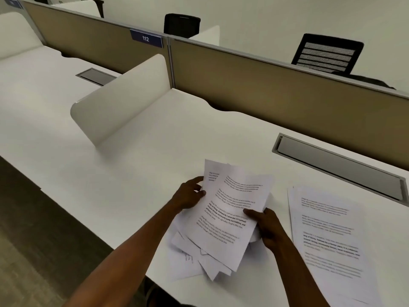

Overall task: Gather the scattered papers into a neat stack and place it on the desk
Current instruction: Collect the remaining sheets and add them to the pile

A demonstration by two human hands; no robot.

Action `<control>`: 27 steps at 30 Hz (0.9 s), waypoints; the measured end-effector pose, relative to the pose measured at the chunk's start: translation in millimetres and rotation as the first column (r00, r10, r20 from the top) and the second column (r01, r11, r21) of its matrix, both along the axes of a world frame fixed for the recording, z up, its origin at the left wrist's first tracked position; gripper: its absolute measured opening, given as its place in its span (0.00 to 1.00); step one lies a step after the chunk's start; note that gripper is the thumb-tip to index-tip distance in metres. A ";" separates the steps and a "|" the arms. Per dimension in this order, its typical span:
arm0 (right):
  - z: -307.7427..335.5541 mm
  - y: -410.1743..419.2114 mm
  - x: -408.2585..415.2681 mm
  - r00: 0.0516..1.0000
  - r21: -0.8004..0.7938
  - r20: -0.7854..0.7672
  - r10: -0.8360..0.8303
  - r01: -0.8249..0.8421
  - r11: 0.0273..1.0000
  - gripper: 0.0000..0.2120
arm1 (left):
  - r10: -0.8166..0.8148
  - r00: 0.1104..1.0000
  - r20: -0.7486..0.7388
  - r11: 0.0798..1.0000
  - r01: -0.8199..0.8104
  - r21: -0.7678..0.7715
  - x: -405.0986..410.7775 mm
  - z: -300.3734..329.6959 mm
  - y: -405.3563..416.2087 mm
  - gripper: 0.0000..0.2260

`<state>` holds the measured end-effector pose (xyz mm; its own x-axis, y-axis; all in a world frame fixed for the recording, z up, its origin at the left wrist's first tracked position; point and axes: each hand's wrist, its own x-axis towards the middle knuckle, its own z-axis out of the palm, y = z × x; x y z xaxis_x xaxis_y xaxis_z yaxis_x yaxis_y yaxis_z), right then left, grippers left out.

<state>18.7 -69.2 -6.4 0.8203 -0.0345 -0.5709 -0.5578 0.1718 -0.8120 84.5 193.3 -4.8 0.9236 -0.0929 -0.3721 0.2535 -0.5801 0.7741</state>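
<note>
A loose, uneven bundle of printed white papers (pixel 230 216) is held just above the white desk (pixel 137 173), its sheets fanned and skewed. My left hand (pixel 189 197) grips the bundle's left edge, thumb on top. My right hand (pixel 265 227) grips its right side, thumb on the printed face. The lower sheets of the bundle stick out crookedly near the desk's front edge. A second stack of printed papers (pixel 327 238) lies flat on the desk to the right, apart from both hands.
A grey cable hatch (pixel 338 165) is set into the desk behind the papers. A tan partition (pixel 276 94) runs along the back, and a white side divider (pixel 119 100) stands at the left. Black chairs (pixel 327 54) stand beyond the partition.
</note>
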 end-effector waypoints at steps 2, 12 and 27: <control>-7.2 -4.9 -5.9 1.000 0.001 -0.008 -0.023 0.023 1.000 0.26 | -0.102 0.994 0.038 0.990 0.098 0.100 -3.2 0.6 -3.4 0.26; -22.6 -38.5 -35.3 0.985 -0.361 0.108 -0.132 0.163 0.918 0.27 | -0.317 0.948 0.028 0.851 0.272 0.449 -46.5 -31.0 7.3 0.40; 0.8 -64.5 -12.0 0.927 -0.250 0.243 -0.285 0.344 0.905 0.25 | 0.130 0.986 0.108 0.964 -0.151 0.218 -63.6 -26.9 19.8 0.15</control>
<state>6.7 -133.7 -5.6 0.8334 -0.4456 -0.3270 -0.3374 0.0584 -0.9396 20.9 213.2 -31.8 0.9524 0.1161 -0.2818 0.2788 -0.7055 0.6515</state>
